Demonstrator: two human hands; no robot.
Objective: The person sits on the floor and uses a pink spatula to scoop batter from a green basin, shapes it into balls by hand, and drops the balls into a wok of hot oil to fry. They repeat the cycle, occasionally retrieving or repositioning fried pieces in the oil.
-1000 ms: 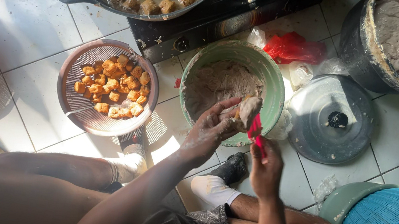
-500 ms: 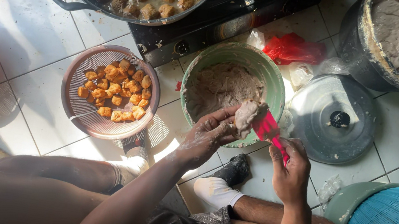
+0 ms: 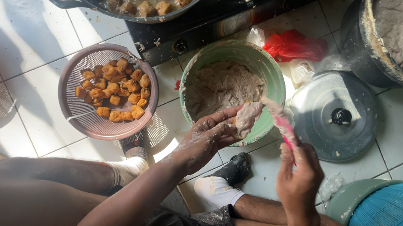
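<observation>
The left hand [image 3: 206,140] is cupping a lump of dough [image 3: 247,118] in half-curled fingers over the near rim of the green bowl [image 3: 273,76]. The right hand [image 3: 299,178], fingers closed, is gripping a pink spatula [image 3: 284,126] whose long blade is slanting up-left, its tip meeting the lump from the right.

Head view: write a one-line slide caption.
Left hand cups pale dough lump over green round bowl; right hand scrapes with pink spatula.
</observation>
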